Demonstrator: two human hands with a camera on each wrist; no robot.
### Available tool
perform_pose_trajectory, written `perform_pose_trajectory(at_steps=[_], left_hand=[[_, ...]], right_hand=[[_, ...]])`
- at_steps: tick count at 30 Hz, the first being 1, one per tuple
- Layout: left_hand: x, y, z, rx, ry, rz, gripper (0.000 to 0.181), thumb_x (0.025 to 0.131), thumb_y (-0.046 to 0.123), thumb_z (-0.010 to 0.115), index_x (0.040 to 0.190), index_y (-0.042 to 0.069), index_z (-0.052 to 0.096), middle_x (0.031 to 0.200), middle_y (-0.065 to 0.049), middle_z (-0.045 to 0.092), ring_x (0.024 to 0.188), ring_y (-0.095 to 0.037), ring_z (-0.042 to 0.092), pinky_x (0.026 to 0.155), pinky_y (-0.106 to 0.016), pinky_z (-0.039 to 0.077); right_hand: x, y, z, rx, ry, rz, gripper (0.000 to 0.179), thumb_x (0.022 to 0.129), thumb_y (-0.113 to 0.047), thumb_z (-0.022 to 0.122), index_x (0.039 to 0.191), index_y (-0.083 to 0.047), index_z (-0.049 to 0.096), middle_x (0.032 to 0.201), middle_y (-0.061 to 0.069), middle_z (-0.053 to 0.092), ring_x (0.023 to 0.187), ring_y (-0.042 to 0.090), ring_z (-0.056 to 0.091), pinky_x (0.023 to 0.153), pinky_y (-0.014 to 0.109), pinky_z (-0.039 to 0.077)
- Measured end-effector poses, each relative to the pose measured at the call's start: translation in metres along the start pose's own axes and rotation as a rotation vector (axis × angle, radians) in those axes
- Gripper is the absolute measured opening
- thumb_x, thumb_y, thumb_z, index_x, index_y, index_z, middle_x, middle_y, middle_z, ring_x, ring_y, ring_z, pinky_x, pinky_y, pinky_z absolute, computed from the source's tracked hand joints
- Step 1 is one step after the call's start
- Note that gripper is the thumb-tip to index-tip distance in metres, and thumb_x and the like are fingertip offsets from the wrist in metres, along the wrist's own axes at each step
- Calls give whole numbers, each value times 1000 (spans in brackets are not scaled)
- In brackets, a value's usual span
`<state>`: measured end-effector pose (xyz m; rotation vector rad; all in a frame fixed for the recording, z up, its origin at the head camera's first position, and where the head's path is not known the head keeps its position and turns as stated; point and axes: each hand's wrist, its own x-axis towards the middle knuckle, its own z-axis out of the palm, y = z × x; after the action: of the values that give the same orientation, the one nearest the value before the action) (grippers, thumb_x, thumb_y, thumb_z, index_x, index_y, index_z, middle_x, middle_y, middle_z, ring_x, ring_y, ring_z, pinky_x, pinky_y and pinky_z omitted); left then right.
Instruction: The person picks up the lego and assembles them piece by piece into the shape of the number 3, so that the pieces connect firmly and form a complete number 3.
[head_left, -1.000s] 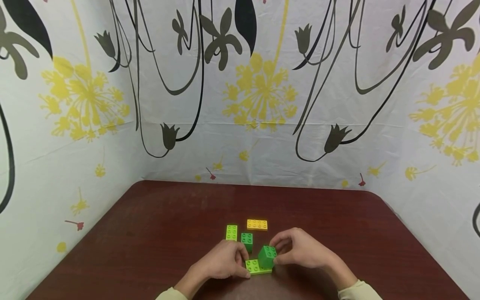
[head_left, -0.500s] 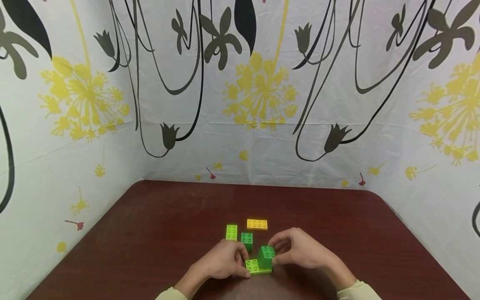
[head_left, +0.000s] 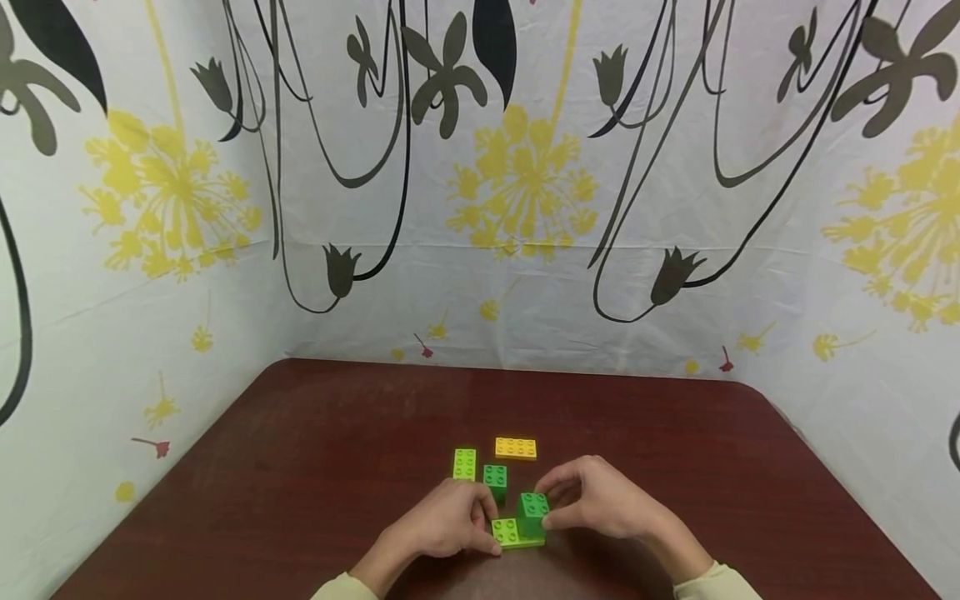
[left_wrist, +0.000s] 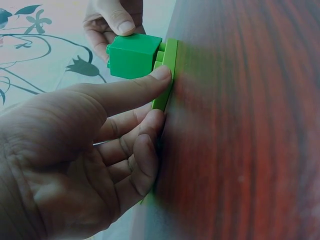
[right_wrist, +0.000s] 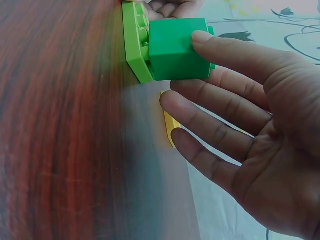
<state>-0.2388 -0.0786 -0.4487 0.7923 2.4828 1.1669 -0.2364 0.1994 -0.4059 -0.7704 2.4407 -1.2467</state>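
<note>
A lime-green toy building plate (head_left: 506,532) lies flat on the table near its front. My left hand (head_left: 450,517) pinches its left end between thumb and fingers. Over the plate's right half sits a taller green building brick (head_left: 532,512). My right hand (head_left: 611,500) holds that brick between thumb and index finger. In the left wrist view some studs of the plate show in a narrow gap beneath the green brick (left_wrist: 132,57). The right wrist view also shows the brick (right_wrist: 177,50) at the studs, apart from the plate's base; whether it is seated is unclear.
Behind the hands lie a second green brick (head_left: 495,478), another lime-green piece (head_left: 465,462) partly hidden by the left hand, and a yellow piece (head_left: 516,448). The dark red-brown table (head_left: 360,417) meets a white patterned cloth (head_left: 450,292) on the far side and both flanks.
The right hand has shifted the green brick slightly to the left over the plate, and it stands a bit straighter. The left hand has stayed in place.
</note>
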Motion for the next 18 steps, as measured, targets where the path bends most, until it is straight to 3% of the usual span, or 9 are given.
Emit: perform_pose_trajectory(at_steps=[2,18], left_hand=[[-5,14,-3,19,2,-11,27,81,18,93,97,12,72,64,8,62,49,-6,58,62,-21,52],[-6,16,-4,11,-4,-30,26,82,17,92,97,13,72,66,8,62,52,-7,58,62,-22,51]], right_hand=[[0,0,0,-11,5,0,31,88,-25,88,115,-14,79,108,2,80,95,13,76,79,27,61],[1,-1,2,-49,20,-20,31,86,-27,89,113,-17,81,108,-1,81,94,10,76,77,26,61]])
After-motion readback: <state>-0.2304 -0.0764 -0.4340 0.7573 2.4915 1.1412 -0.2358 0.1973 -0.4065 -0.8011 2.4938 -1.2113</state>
